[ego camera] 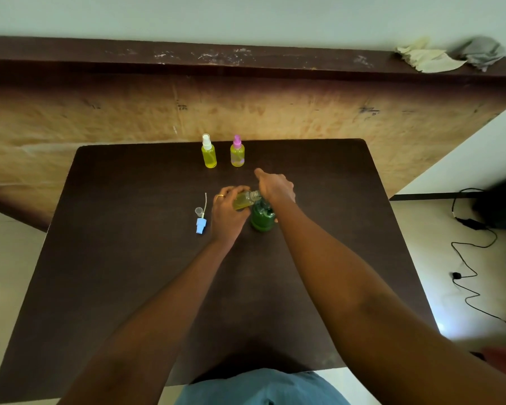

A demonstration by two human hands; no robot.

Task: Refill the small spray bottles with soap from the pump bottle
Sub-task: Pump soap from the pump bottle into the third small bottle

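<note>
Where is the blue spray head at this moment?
Head view: the blue spray head lies on the table, just left of the left hand, beside a small clear cap.

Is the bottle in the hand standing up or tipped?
Tipped: the left hand holds the small bottle sideways, neck toward the pump bottle.

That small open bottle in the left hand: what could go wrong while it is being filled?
1. The small open bottle is held tilted by the left hand, its narrow neck at the green pump bottle. A slight miss could put soap on the table.
2. The right hand bears down on the pump top. A hard, off-centre push might tip the pump bottle.
3. The blue spray head lies loose beside the left hand and could get knocked.
</note>
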